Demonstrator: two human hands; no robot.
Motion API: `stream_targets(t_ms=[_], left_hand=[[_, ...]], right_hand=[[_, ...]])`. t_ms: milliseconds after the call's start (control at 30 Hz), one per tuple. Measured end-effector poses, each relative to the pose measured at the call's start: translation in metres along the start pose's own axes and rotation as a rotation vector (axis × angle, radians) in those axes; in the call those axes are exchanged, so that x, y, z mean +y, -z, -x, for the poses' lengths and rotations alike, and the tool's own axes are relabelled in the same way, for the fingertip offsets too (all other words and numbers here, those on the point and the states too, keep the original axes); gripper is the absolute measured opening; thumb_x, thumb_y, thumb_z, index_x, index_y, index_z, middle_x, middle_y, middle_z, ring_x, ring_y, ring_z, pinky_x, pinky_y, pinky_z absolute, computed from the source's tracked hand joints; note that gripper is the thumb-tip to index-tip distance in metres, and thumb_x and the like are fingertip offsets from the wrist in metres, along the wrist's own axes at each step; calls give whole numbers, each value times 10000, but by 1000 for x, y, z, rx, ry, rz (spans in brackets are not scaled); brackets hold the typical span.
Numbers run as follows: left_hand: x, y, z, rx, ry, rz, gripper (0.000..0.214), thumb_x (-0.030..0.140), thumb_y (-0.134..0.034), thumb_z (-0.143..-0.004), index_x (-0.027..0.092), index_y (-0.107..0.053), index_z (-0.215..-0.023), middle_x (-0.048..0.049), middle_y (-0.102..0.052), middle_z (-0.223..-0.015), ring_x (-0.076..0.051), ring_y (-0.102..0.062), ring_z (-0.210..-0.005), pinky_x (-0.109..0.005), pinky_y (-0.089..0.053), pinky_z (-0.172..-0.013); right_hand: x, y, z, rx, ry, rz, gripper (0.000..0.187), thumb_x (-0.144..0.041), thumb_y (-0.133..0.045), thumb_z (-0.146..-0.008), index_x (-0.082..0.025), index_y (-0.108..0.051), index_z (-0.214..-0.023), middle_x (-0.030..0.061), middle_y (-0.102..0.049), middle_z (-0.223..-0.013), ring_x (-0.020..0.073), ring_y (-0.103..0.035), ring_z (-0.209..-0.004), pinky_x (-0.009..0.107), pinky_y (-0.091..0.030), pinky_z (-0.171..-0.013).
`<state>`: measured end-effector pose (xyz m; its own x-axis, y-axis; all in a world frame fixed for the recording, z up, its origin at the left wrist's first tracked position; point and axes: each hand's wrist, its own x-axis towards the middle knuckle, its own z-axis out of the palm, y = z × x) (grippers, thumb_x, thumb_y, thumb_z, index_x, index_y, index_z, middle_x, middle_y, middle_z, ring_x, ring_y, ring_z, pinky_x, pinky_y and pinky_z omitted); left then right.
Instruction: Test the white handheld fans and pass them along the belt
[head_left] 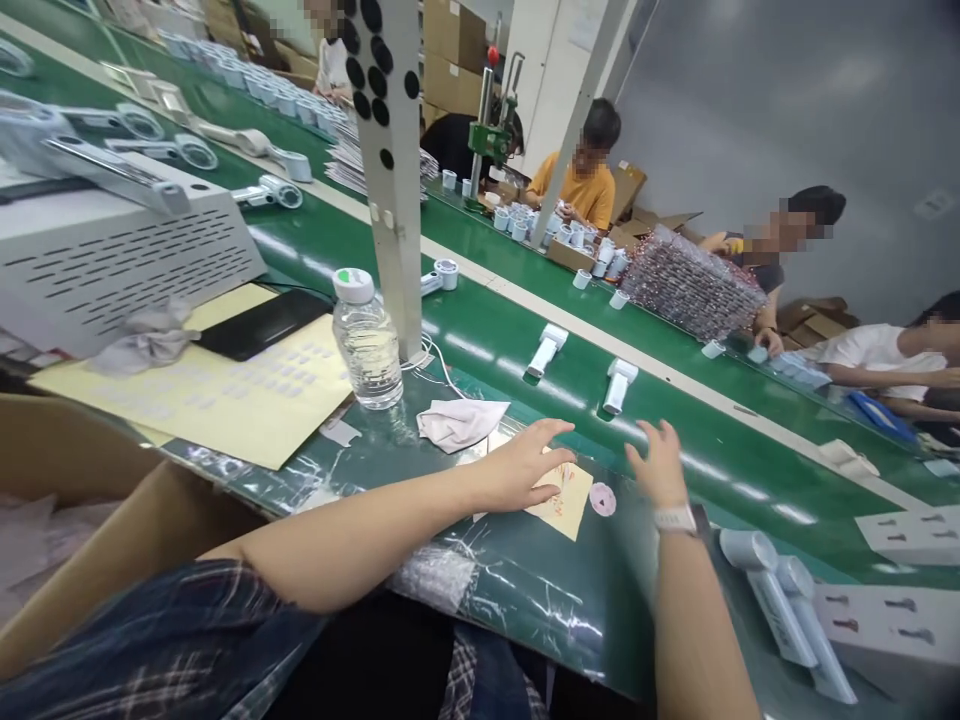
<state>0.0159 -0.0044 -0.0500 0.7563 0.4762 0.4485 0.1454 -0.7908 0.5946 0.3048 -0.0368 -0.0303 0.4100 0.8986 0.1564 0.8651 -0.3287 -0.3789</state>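
My left hand (529,468) hovers over a small yellow paper (571,512) with orange marks, fingers apart and nothing in them. To its right, my right hand (660,465) is raised near the belt's edge, fingers spread and holding nothing. A round pink sticker-like disc (602,499) lies between the two hands. Beyond them on the green belt (480,330) rest two white handheld housings with round heads, a left housing (547,350) and a right housing (619,387). A crumpled white cloth (459,424) lies beside my left forearm.
A clear water bottle (367,340) stands by a metal post (390,180). Left of it are a black phone (264,324), a yellow sheet (300,430) with labels and a slotted white box (135,260). White housings (780,610) lie at right. Several people work across the belt.
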Motion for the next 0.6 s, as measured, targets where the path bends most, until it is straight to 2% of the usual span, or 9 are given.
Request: stream_targets(t_ms=[67, 167, 267, 400, 467, 533, 600], left_hand=[[-1, 1, -2, 30, -3, -15, 369, 235, -672, -842, 178, -620, -1204, -227, -402, -1518, -389, -374, -1432, -603, -367, -1147], [-3, 2, -5, 65, 6, -38, 383, 242, -664, -844, 159, -618, -1215, -241, -411, -1504, -400, -397, -1411, -606, -380, -1134], [-5, 2, -9, 146, 57, -31, 397, 238, -660, -834, 176, -614, -1223, -217, -418, -1502, -388, -398, -1409, -589, -391, -1134], [-6, 5, -12, 248, 133, 15, 426, 243, -683, -794, 176, -609, -1208, -202, -435, -1470, -378, -428, -1365, -571, -408, -1122], [-6, 6, -13, 288, 176, 100, 462, 232, -704, -761, 187, -605, -1210, -184, -451, -1448, -366, -428, -1358, -563, -378, -1147], [-7, 6, -16, 352, 263, 300, 474, 215, -720, -743, 208, -602, -1201, -154, -472, -1426, -339, -421, -1364, -538, -341, -1179], [-11, 6, -22, 485, 494, 693, 391, 224, -715, -773, 199, -600, -1146, -142, -524, -1356, -300, -472, -1320, -496, -349, -1175]], right_hand=[[-31, -28, -34, -38, -4, 3, 452, -246, -640, -839, -154, -639, -1282, 192, -358, -1538, 325, -452, -1361, 454, -377, -1136], [-69, -60, -78, -3, -74, 19, 368, -248, -548, -864, -121, -695, -1177, 241, -360, -1497, 362, -489, -1249, 505, -415, -1025], [-107, -84, -103, 17, -85, 23, 400, -286, -459, -900, -83, -715, -1131, 287, -380, -1451, 377, -512, -1160, 530, -431, -945], [-161, -112, -104, -15, -18, 44, 541, -450, -470, -910, -27, -705, -1152, 336, -336, -1495, 434, -506, -1181, 578, -421, -963], [-179, -118, -97, -29, -11, 74, 589, -489, -519, -878, -13, -693, -1177, 348, -291, -1534, 464, -493, -1210, 598, -428, -955], [-187, -113, -91, -46, 14, 105, 550, -438, -575, -840, -7, -706, -1155, 349, -320, -1528, 458, -522, -1195, 577, -449, -943], [-185, -98, -83, -67, 96, 131, 450, -369, -592, -816, -28, -748, -1066, 319, -456, -1449, 416, -569, -1171, 512, -468, -953]])
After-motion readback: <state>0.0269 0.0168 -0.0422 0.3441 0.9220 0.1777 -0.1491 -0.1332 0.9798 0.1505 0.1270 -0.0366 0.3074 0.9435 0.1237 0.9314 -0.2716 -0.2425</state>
